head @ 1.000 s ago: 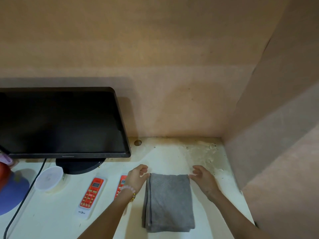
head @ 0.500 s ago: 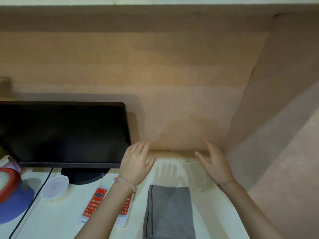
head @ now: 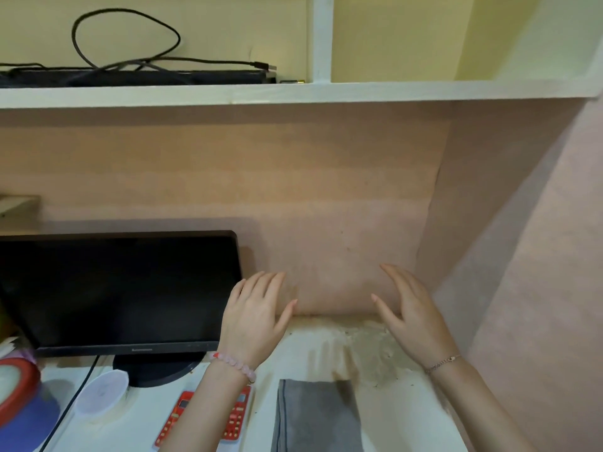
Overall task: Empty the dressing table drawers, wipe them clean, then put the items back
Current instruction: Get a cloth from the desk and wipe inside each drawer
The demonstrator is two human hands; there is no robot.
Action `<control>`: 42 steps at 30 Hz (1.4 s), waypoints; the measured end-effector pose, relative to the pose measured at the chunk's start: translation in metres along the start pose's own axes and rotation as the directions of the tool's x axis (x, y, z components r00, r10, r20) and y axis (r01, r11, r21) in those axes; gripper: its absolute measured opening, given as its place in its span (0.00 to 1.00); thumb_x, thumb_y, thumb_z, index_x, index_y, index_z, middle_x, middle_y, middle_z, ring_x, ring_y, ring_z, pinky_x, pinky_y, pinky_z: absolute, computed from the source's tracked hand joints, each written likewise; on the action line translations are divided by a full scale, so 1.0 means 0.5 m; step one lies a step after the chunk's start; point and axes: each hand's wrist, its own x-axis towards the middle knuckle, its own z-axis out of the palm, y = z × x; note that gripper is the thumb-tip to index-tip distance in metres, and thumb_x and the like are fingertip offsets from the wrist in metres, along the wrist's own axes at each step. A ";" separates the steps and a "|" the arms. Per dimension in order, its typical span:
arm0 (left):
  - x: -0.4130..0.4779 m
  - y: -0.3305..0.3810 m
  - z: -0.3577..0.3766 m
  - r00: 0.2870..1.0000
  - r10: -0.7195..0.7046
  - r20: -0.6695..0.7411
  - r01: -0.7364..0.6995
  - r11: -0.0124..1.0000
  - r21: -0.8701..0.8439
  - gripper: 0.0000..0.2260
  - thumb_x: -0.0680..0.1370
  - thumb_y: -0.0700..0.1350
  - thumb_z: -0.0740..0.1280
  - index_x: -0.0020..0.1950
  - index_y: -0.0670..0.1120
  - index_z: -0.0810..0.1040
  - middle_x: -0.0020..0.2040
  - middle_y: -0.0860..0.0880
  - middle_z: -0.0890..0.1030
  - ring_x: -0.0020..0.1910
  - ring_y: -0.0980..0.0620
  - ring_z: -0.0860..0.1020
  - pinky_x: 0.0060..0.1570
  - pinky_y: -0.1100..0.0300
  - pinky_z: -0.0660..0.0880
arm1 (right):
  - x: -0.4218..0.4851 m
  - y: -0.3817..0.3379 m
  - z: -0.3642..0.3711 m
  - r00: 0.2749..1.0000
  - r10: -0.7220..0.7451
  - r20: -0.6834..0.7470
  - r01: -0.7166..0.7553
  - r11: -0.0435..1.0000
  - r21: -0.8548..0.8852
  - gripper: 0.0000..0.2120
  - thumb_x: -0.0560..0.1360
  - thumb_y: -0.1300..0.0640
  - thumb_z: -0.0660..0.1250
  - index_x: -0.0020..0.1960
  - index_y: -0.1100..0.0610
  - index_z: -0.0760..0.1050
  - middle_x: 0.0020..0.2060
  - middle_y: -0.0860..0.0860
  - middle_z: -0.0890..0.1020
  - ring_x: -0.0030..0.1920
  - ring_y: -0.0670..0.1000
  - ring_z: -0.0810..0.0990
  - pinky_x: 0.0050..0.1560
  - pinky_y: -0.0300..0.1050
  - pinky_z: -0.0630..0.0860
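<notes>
Left hand (head: 253,324), right hand (head: 412,316), raised, flat

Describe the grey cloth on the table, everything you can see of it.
The grey cloth is folded into a neat rectangle, with a soft towel-like weave and a darker stitched hem down its left edge. It lies flat on the white tabletop, its near end cut off by the bottom of the view. A red remote lies just to its left, and a stained patch begins beyond its far right corner, which is in shadow. Neither the left hand nor the right hand touches it.
</notes>
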 end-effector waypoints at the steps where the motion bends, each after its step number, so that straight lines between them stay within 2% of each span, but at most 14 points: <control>1: -0.001 0.005 -0.004 1.000 0.003 0.001 -0.003 1.000 -0.014 0.19 0.75 0.53 0.64 0.60 0.43 0.77 0.56 0.47 0.80 0.58 0.47 0.77 0.60 0.50 0.71 | -0.004 0.000 -0.007 1.000 0.009 -0.005 -0.009 1.000 -0.005 0.24 0.76 0.52 0.64 0.70 0.54 0.64 0.67 0.49 0.70 0.69 0.49 0.65 0.65 0.31 0.54; 4: -0.003 0.019 -0.016 1.000 0.006 0.011 -0.005 0.998 -0.065 0.18 0.75 0.52 0.66 0.61 0.43 0.76 0.56 0.47 0.80 0.58 0.47 0.77 0.59 0.51 0.71 | -0.017 0.001 -0.027 0.999 0.034 -0.013 -0.035 0.999 -0.017 0.24 0.76 0.51 0.63 0.70 0.53 0.64 0.67 0.48 0.69 0.68 0.47 0.65 0.62 0.27 0.52; 10: -0.013 0.044 -0.033 0.999 0.018 0.044 -0.016 0.998 -0.052 0.21 0.76 0.55 0.59 0.61 0.42 0.77 0.56 0.47 0.81 0.58 0.46 0.77 0.59 0.51 0.72 | -0.047 0.013 -0.071 0.998 0.062 -0.003 -0.062 0.997 -0.052 0.24 0.76 0.50 0.63 0.70 0.52 0.64 0.67 0.48 0.69 0.68 0.49 0.65 0.64 0.36 0.59; 14: -0.025 0.045 -0.027 0.996 0.030 0.079 -0.027 0.999 -0.040 0.24 0.76 0.57 0.54 0.61 0.42 0.76 0.56 0.46 0.80 0.59 0.46 0.77 0.60 0.50 0.71 | -0.079 0.030 -0.101 0.995 0.104 -0.015 -0.104 0.991 -0.086 0.25 0.76 0.53 0.65 0.70 0.56 0.65 0.67 0.51 0.71 0.68 0.51 0.66 0.64 0.34 0.56; 19: -0.016 0.041 -0.016 0.990 0.084 0.110 -0.077 0.995 -0.063 0.26 0.76 0.58 0.52 0.60 0.42 0.77 0.56 0.45 0.81 0.58 0.45 0.77 0.59 0.49 0.71 | -0.139 0.046 -0.139 0.978 0.195 -0.069 -0.203 0.968 -0.146 0.24 0.76 0.52 0.64 0.70 0.54 0.64 0.67 0.48 0.70 0.68 0.50 0.66 0.63 0.33 0.56; 23: 0.017 0.055 -0.003 0.972 0.192 0.133 -0.173 0.975 -0.142 0.27 0.76 0.59 0.51 0.61 0.41 0.76 0.55 0.44 0.80 0.57 0.43 0.77 0.58 0.49 0.71 | -0.199 0.042 -0.174 0.938 0.298 -0.176 -0.332 0.918 -0.217 0.24 0.76 0.51 0.63 0.70 0.54 0.64 0.67 0.48 0.70 0.67 0.50 0.66 0.62 0.33 0.56; 27: 0.040 0.082 0.009 0.926 0.342 0.159 -0.297 0.921 -0.252 0.29 0.75 0.60 0.49 0.63 0.43 0.74 0.58 0.44 0.79 0.59 0.44 0.76 0.59 0.49 0.69 | -0.284 0.005 -0.191 0.856 0.412 -0.313 -0.495 0.828 -0.264 0.25 0.76 0.47 0.61 0.71 0.52 0.63 0.68 0.48 0.69 0.68 0.48 0.64 0.63 0.33 0.55; 33: 0.002 0.129 0.029 0.804 0.573 0.158 -0.476 0.780 -0.405 0.28 0.75 0.60 0.50 0.63 0.43 0.74 0.57 0.44 0.79 0.57 0.43 0.76 0.56 0.51 0.69 | -0.450 -0.085 -0.172 0.688 0.569 -0.450 -0.709 0.658 -0.253 0.25 0.77 0.46 0.59 0.72 0.52 0.62 0.69 0.48 0.68 0.70 0.48 0.63 0.65 0.38 0.58; 42: -0.117 0.251 0.034 0.595 0.799 0.089 -0.616 0.524 -0.588 0.26 0.76 0.59 0.51 0.62 0.43 0.74 0.54 0.44 0.80 0.55 0.43 0.77 0.54 0.50 0.71 | -0.685 -0.228 -0.184 0.423 0.660 -0.621 -0.900 0.387 -0.201 0.25 0.77 0.47 0.60 0.71 0.52 0.62 0.69 0.48 0.68 0.70 0.48 0.64 0.65 0.38 0.59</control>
